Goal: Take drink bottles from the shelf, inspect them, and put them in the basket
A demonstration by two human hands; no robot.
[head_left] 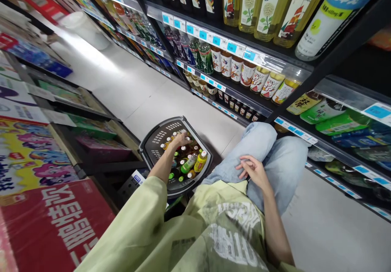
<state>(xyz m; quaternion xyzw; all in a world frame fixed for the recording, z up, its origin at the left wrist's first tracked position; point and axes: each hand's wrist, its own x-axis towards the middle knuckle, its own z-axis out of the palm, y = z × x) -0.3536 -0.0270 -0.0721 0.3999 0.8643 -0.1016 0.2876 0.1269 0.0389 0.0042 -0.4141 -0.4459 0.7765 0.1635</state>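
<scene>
A dark grey shopping basket (159, 139) stands on the floor in a shop aisle, filled with several drink bottles. My left hand (180, 140) reaches down into it, fingers curled over the bottle tops at the far side; whether it grips one is hidden. A green bottle (188, 164) and a yellow bottle (200, 161) lie nearer to me in the basket. My right hand (252, 168) rests on my thigh, on light blue jeans, fingers loosely spread and holding nothing.
Shelves of bottled drinks (232, 66) with blue price tags run along the right, close to my knee. Low shelves with boxed goods (91, 127) and a red carton (58, 227) line the left. White tiled floor (128, 84) stretches ahead between them.
</scene>
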